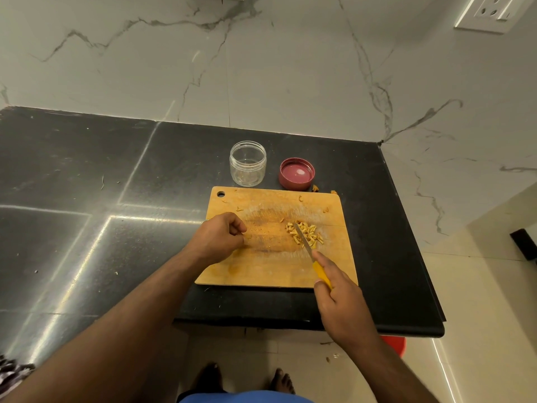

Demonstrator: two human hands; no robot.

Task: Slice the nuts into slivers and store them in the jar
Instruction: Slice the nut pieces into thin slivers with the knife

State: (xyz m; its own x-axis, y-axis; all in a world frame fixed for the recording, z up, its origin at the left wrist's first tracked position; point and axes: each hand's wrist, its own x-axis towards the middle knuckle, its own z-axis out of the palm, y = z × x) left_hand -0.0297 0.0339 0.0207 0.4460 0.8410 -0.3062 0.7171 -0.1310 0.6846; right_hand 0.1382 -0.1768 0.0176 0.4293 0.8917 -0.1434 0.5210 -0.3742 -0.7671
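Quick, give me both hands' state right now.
Left hand: fingers curled over the cutting board; whether it pinches anything cannot be told.
Right hand: grips the knife.

The cutting board [276,266] lies on the counter [87,213] under both hands. The nut slivers [305,232] sit on it, right of the left hand [219,235], beyond the right hand [338,298]. The jar [248,163] and lid [297,174] stand behind the hands

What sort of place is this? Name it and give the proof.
Most likely a home kitchen: a polished black stone countertop against a white marble-veined wall, a wooden chopping board with slivered nuts, and a white wall socket.
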